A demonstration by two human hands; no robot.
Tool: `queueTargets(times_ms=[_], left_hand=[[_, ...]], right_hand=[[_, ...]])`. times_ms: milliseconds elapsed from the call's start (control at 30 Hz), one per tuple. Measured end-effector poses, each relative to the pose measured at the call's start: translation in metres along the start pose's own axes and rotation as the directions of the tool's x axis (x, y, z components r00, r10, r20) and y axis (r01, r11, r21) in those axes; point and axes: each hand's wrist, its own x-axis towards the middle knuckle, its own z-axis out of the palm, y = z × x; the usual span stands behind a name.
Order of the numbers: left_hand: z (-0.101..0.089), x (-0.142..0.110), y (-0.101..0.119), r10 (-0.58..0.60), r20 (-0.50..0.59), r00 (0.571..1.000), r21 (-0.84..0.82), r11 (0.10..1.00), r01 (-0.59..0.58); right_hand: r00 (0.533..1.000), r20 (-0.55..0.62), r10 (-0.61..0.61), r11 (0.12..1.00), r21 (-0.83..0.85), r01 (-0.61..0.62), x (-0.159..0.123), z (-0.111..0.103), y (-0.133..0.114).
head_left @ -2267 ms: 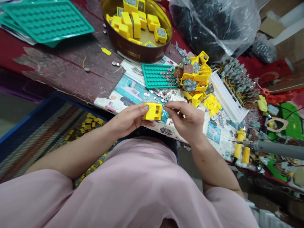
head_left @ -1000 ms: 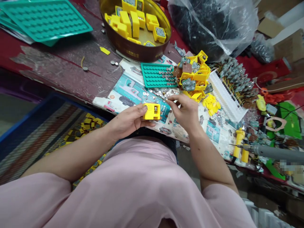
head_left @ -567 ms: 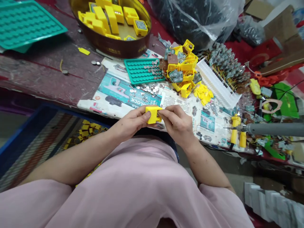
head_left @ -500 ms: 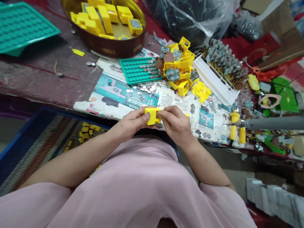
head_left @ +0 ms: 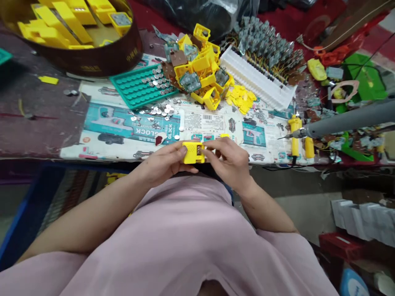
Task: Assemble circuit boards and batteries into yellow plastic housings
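My left hand [head_left: 168, 162] grips a small yellow plastic case [head_left: 191, 153] between thumb and fingers, just over the table's front edge. The case has a grid of small holes on one face and an open compartment at its right end, with something metallic inside. My right hand [head_left: 230, 158] is at that end, its thumb tip at the compartment and its index finger along the upper edge. Whether a small part sits under the fingertips is hidden. Beyond the hands, loose button cells [head_left: 166, 111] lie on the printed cardboard [head_left: 197, 123].
A teal ridged tray [head_left: 132, 86] holds more button cells. Behind it are a pile of yellow cases with circuit boards [head_left: 197, 68], yellow covers [head_left: 240, 98] and a white rack [head_left: 256, 78]. A round tin [head_left: 92, 61] stands at left; a soldering iron [head_left: 324, 121] juts in from the right.
My right hand moved from the button cells back to the case's compartment, and its fingers have since spread a little. My left hand kept the case. The view has swung right.
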Motion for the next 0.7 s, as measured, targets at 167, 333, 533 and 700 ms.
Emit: queueTargets(times_ms=[167,333,533,700], left_hand=[[0.002,0.004,-0.003,-0.033,-0.001,0.999,-0.070,0.997,0.033],[0.009,0.003,-0.005,-0.041,-0.037,0.998,-0.086,0.996,0.038],[0.010,0.000,-0.012,-0.055,-0.036,0.998,-0.005,0.998,0.055],[0.010,0.002,-0.007,-0.070,-0.065,0.995,-0.006,0.998,0.070]], right_hand=[[0.988,-0.039,0.150,0.983,0.111,-0.145,-0.004,-0.009,0.005],[0.939,0.059,0.339,0.890,0.305,-0.340,-0.009,-0.003,0.004],[0.894,0.198,0.402,0.787,0.424,-0.448,-0.019,0.012,0.005],[0.947,0.093,0.308,0.924,0.208,-0.321,-0.017,-0.009,0.032]])
